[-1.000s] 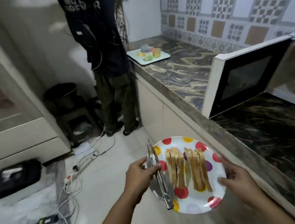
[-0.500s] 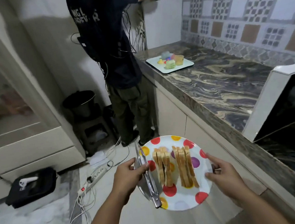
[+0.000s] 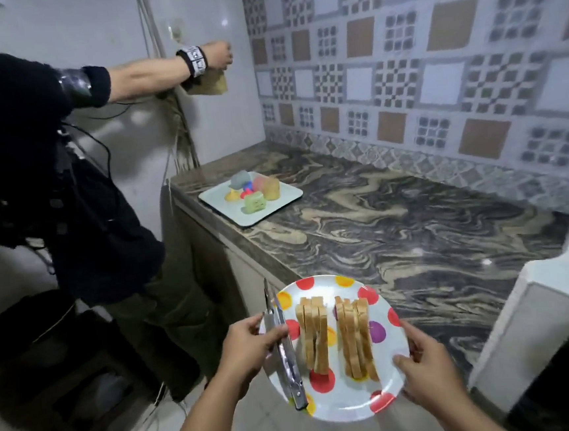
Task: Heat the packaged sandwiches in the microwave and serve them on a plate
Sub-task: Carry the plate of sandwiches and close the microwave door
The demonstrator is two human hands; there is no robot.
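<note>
Already the left hand (image 3: 250, 347) has its fingers (image 3: 279, 332) curled round the metal tongs (image 3: 285, 356), pinning them to the left rim of the polka-dot plate (image 3: 347, 402), while the right hand (image 3: 427, 371) pinches the plate's right rim. On the plate, two sandwiches (image 3: 335, 334) lie unwrapped. Heating looks done; what seems left is setting the plate on the marbled surface (image 3: 397, 226) just beyond it.

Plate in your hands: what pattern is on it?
White plate with big red, yellow, orange and purple dots; seen in the head view.
</note>
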